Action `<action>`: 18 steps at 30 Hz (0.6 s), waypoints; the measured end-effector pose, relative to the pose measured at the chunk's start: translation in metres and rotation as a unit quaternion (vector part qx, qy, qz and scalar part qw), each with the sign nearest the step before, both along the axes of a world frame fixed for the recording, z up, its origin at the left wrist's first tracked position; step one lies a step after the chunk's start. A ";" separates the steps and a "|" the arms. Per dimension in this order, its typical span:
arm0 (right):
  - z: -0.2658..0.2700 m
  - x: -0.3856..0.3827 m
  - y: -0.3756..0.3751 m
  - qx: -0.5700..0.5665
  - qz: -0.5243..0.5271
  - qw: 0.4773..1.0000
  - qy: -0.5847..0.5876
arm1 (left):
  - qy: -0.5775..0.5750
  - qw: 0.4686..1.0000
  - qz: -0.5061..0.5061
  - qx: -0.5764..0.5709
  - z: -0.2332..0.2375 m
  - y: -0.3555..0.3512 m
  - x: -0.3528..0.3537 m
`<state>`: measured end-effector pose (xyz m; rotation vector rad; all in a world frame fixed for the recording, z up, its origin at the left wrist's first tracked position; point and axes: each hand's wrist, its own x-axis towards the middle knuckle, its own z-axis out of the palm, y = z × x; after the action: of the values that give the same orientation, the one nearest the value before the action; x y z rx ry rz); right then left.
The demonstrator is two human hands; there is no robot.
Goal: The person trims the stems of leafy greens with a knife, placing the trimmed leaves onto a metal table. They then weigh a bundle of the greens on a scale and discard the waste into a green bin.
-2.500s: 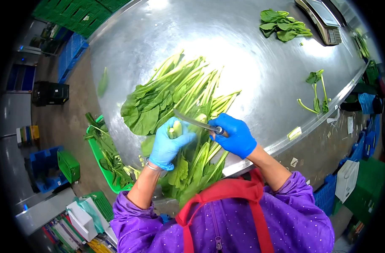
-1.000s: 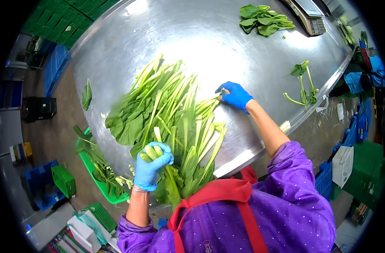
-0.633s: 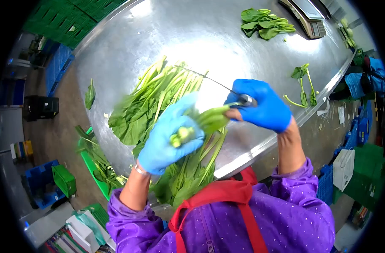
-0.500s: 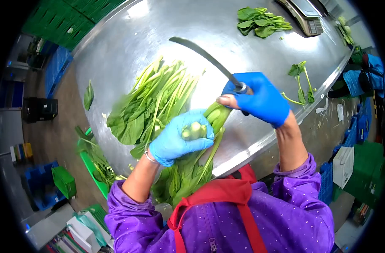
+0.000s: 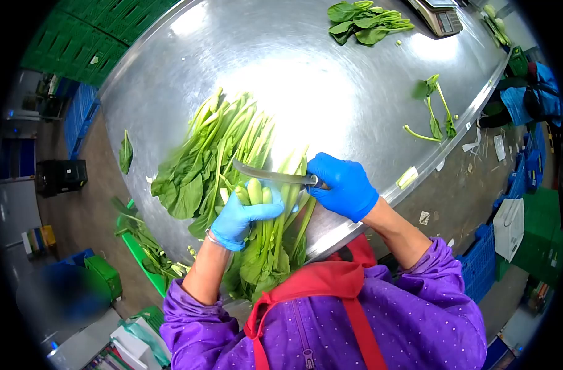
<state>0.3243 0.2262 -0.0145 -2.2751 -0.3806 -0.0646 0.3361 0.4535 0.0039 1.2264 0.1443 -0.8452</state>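
My left hand point(image 5: 239, 221), in a light blue glove, is closed around a bunch of leafy greens point(image 5: 270, 243). The stalk ends poke up past its fingers, and the leaves hang down in front of my apron. In my right hand point(image 5: 346, 188), gloved in darker blue, is the handle of a knife point(image 5: 272, 175) with a long curved blade. Pointing left, the blade lies across the stalks just above my left fingers. A larger pile of greens point(image 5: 195, 163) rests on the metal table point(image 5: 318, 117) beyond my left hand.
At the table's far right stand a scale point(image 5: 443, 23) and another bunch of greens point(image 5: 368, 23). Loose stems point(image 5: 439, 114) and a pale offcut point(image 5: 408, 177) lie near the right edge. A green crate point(image 5: 143, 250) with trimmings is at left. Another person point(image 5: 528, 102) is at far right.
My right hand has come down and left with the knife, bringing the blade from above the table to the stalks. A pale offcut now lies by the right edge.
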 end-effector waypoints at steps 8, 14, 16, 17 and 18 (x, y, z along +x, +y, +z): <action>-0.001 -0.005 0.003 0.008 0.043 0.999 -0.003 | 0.028 0.998 0.012 -0.061 -0.002 0.006 -0.011; -0.057 -0.012 -0.008 0.048 0.045 0.987 0.149 | 0.029 0.996 -0.039 -0.071 -0.002 0.020 -0.017; -0.074 -0.026 -0.029 0.028 0.018 0.974 0.223 | -0.024 0.997 -0.057 -0.054 -0.017 0.039 -0.018; -0.082 -0.036 -0.033 0.085 0.002 0.969 0.232 | -0.033 0.998 -0.043 -0.024 -0.015 0.038 -0.015; -0.074 -0.039 -0.026 0.172 -0.009 0.946 0.275 | -0.029 0.999 -0.031 0.010 -0.008 0.036 -0.018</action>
<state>0.2853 0.1998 -0.0882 -1.8514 -0.0433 0.4528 0.3177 0.4895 -0.0037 1.2785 0.0685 -0.8622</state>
